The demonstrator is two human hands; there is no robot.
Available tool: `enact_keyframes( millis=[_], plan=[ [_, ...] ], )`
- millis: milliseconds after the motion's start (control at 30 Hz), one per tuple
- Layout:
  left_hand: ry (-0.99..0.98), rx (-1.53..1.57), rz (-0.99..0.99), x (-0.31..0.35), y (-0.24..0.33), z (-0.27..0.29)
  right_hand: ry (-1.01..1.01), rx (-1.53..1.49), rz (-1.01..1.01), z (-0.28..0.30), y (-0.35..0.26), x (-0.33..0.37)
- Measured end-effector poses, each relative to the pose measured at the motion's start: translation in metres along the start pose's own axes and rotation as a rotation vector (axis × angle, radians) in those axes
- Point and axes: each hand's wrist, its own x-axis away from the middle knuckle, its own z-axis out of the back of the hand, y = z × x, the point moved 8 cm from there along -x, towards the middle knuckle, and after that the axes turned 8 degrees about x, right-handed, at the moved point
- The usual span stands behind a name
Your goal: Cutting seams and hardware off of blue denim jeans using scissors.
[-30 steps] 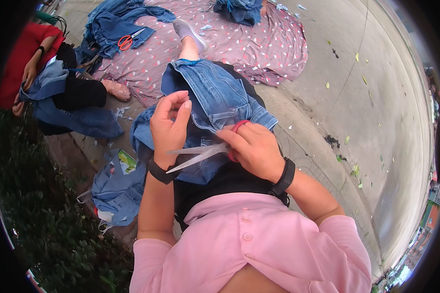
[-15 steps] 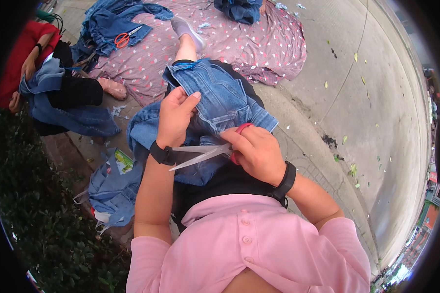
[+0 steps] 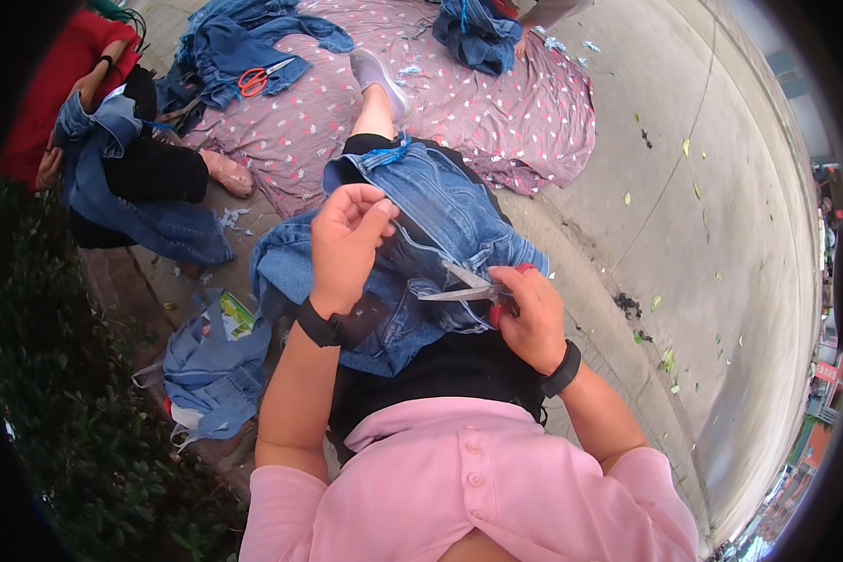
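Jeans: blue denim, faded, lying bunched across the person's lap over black trousers, waistband end pointing away from the body, stitched seams showing. Fabric is folding over itself toward the left thigh.

Left hand: fingers are curling shut, pinching a fold of the denim near the upper middle of the garment, thumb pressing against the fingertips. A black wristband is sitting on the wrist.

Right hand: fingers are closing around red-handled scissors. Blades are slightly parted, tips pointing left and resting on the denim just beside the left hand's fold. A black band is also on this wrist.

Surroundings: the person is wearing a pink top and sitting on the ground beside a pink patterned sheet. Sheet is carrying two heaps of denim, one at its upper left and one at its upper right, plus an orange-handled pair of scissors on the left heap, and scattered scraps. More denim is lying on the ground at the lower left. A second person in red is sitting at the left, holding denim on their lap.
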Motion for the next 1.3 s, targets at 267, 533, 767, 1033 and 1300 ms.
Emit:
enact_keyframes(
  millis=[267,533,767,1033,1300],
  plan=[
    [0.278,-0.99,-0.645,-0.028,0.052,0.016,-0.011,-0.094,-0.084,-0.002,0.022,0.012],
    [0.017,-0.774,-0.485,-0.011,0.039,0.005,0.049,-0.417,-0.429,-0.017,0.074,0.026],
    [0.049,-0.943,-0.823,0.05,0.059,0.003,0.121,-0.838,-0.723,-0.034,0.118,0.03],
    [0.078,-0.943,-0.929,0.076,0.054,0.002,0.116,-0.938,-0.763,-0.045,0.126,0.038],
    [0.113,-0.889,-0.835,0.077,0.054,0.006,0.18,-1.047,-0.889,-0.046,0.128,0.037]
  ],
)
